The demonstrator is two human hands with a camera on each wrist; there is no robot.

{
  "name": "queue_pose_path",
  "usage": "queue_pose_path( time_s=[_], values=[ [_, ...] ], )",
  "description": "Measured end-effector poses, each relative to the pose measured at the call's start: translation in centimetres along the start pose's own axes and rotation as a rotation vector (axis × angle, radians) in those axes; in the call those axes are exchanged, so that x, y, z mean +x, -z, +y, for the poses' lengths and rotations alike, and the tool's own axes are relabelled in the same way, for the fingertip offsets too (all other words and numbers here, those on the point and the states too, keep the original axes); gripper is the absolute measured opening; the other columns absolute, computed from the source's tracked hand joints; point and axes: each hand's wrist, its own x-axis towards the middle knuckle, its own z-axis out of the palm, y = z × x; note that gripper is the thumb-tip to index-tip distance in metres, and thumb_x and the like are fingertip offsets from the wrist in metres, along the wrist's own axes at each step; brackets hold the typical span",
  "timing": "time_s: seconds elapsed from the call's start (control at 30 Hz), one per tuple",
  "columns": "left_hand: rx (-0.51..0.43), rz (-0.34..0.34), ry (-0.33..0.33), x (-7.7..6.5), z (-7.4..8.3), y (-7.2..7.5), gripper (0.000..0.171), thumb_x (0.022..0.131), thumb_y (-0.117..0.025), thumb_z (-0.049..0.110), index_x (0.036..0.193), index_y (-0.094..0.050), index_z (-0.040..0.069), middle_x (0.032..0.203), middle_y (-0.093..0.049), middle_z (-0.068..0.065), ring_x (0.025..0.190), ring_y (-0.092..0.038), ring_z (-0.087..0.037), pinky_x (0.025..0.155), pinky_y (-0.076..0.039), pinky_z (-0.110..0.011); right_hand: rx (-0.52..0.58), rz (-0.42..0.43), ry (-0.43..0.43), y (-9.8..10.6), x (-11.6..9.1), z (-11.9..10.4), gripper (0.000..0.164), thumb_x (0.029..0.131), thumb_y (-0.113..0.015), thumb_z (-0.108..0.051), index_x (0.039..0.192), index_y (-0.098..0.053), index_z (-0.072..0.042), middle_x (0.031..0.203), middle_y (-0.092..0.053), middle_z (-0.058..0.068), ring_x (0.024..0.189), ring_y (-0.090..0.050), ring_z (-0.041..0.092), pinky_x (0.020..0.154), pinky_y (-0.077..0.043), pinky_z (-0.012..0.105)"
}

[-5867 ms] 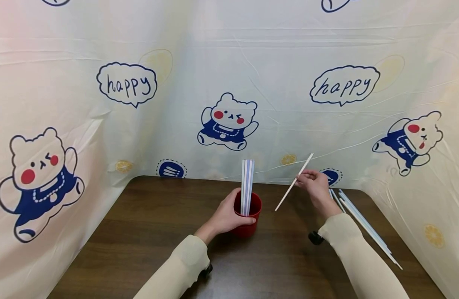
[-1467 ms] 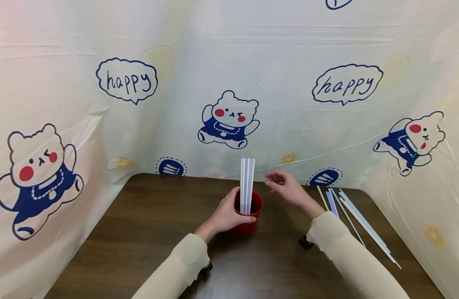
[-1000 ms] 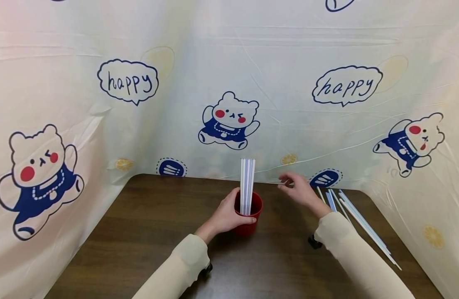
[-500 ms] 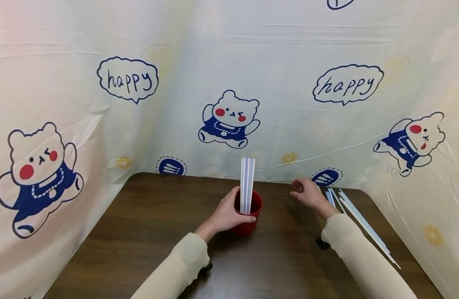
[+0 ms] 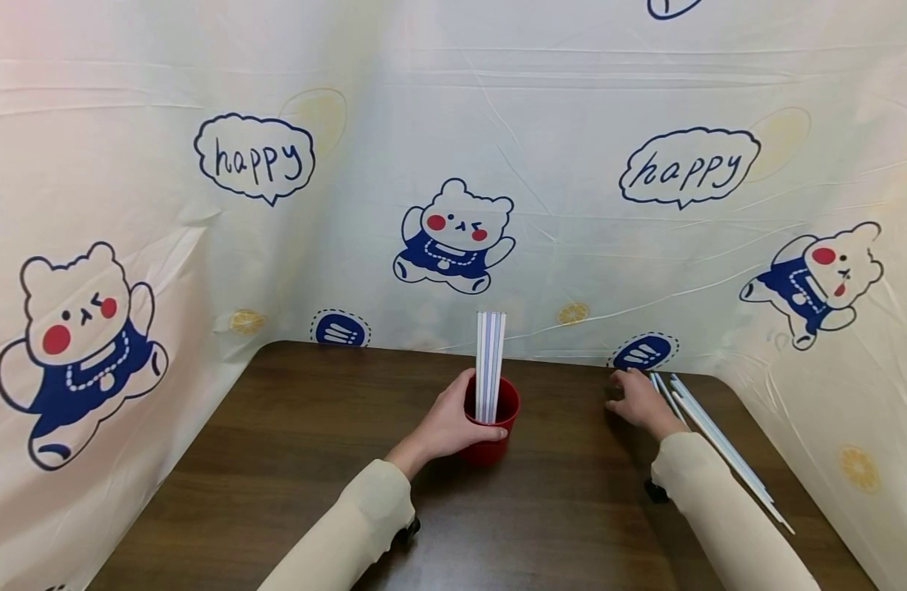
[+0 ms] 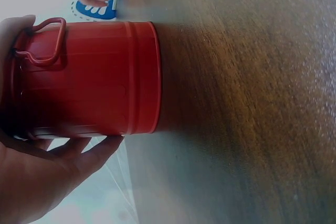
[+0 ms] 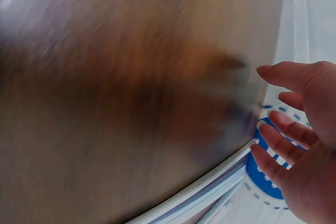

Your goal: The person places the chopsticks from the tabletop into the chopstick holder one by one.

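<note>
Though glossy, ridged red cup (image 6: 97, 80)

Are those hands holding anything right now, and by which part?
The left hand grips the red, cylindrical, metal-looking cup around its upper wall, near the rim. The right hand holds nothing; its fingers are spread apart.

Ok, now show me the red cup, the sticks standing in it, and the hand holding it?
Red cup (image 6: 94, 85): left wrist view, middle of its side.
Sticks (image 5: 489, 365): head view, middle of the bundle.
Left hand (image 5: 447, 420): head view, back of the hand.
</note>
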Motion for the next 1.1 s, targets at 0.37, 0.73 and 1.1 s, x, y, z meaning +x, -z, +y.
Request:
queue_pose_path(
  time_s=[0.37, 0.73, 1.1],
  values=[
    [0.001, -0.002, -0.007, 0.0, 0.0, 0.0, 0.088, 0.077, -0.09, 0.033, 0.148, -0.04, 0.02, 0.138, -0.056, 0.0, 0.121, -0.057, -0.019, 0.102, -0.051, -0.048, -0.046, 0.022, 0.01, 0.1, -0.7, 1.5, 0.038, 0.085, -0.075, -0.003, 0.116, -0.062, 0.015, 0.107, -0.058, 0.032, 0.1, -0.06, 0.046, 0.09, -0.05, 0.059],
    [-0.015, -0.004, -0.004, -0.2, 0.1, 0.0, 0.089, 0.077, -0.09, 0.033, 0.149, -0.039, 0.02, 0.139, -0.056, -0.001, 0.122, -0.057, -0.021, 0.1, -0.052, -0.049, -0.1, 0.026, 0.034, -0.4, -0.8, 3.3, 0.016, 0.082, -0.065, 0.004, 0.095, -0.067, 0.013, 0.088, -0.066, 0.024, 0.087, -0.064, 0.043, 0.081, -0.053, 0.058],
    [-0.006, -0.001, 0.011, -0.1, 0.1, 0.0, 0.089, 0.077, -0.09, 0.033, 0.15, -0.039, 0.022, 0.14, -0.055, 0.001, 0.123, -0.056, -0.02, 0.101, -0.052, -0.048, -0.087, 0.02, -0.054, -0.1, -1.0, 3.5, 0.016, 0.083, -0.063, 0.004, 0.097, -0.067, 0.01, 0.094, -0.067, 0.025, 0.089, -0.065, 0.041, 0.082, -0.054, 0.057]
  ],
)
